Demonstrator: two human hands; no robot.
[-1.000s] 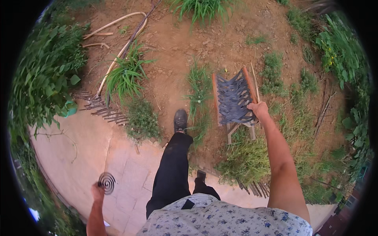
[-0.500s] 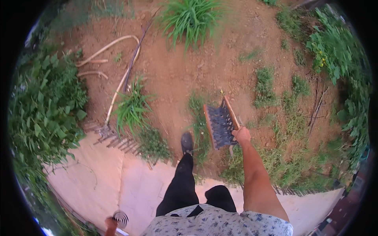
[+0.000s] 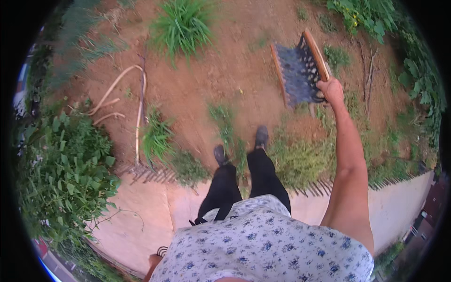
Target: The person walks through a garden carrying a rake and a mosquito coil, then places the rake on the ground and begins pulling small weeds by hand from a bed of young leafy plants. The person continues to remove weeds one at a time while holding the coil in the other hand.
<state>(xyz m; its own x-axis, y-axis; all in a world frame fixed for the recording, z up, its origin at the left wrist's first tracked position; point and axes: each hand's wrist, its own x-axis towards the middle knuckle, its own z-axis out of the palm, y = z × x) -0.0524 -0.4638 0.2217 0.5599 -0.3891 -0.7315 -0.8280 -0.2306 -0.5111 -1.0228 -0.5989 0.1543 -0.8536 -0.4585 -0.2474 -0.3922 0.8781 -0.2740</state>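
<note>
Right hand [image 3: 330,90]: closed around one wooden side rail of a dark slatted metal tray [image 3: 298,73], held out over bare red soil [image 3: 221,70]. Left hand [image 3: 154,259]: low at frame edge, grip cannot be told, beside a coiled object [image 3: 162,251]. Grass tuft [image 3: 181,26] well apart.

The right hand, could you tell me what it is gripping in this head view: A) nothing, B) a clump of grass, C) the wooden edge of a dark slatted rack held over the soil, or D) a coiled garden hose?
C: the right hand grips the wooden side of the dark slatted rack, held out over the bare soil.
</note>
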